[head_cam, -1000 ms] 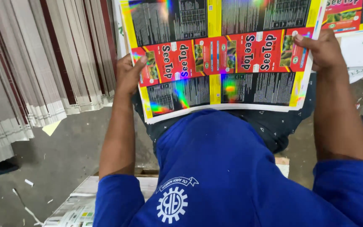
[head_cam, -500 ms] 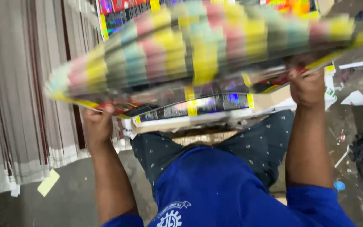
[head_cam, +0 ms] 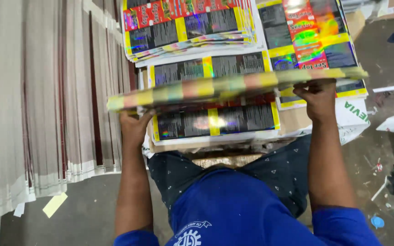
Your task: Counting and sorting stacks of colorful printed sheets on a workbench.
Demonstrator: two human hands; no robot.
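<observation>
A bundle of printed sheets (head_cam: 233, 86) spans mid-frame, long axis left to right, tilted up rightward. The left hand (head_cam: 134, 126) grips its lower-left end, the right hand (head_cam: 318, 98) its right end, above the stacked sheets (head_cam: 215, 120).

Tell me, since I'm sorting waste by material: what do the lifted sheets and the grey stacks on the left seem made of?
The lifted sheets, held by the left hand and right hand, look like thin printed card or paper with a glossy foil finish: rainbow glare, slight sag. The grey stacks look like plain matt paperboard, seen edge-on in thin layers, though that is less sure.
</observation>
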